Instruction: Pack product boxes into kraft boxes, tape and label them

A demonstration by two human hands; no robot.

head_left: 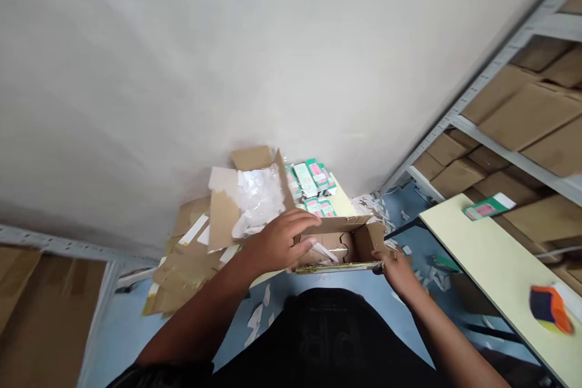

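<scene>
A small open cardboard box (357, 239) is held in front of my body, its opening facing up. My right hand (393, 267) grips its near right corner, with the fingers at the edge. My left hand (284, 239) is at the box's left end, fingers and thumb bent around that side; the exact contact is partly hidden. Inside the box lies a strip of white paper (325, 251), close to my left thumb. Beyond my left hand stands a larger open carton (225, 212) filled with crumpled clear plastic and white wrapping (261, 197).
Several green, white and pink small boxes (318, 176) sit behind the held box. Flattened cardboard (191, 273) lies left. On the right, a pale table (482, 254) carries a green box (488, 207) and an orange-and-dark item (550, 309). Shelves (513, 163) hold cartons; paper scraps (256, 318) litter the floor.
</scene>
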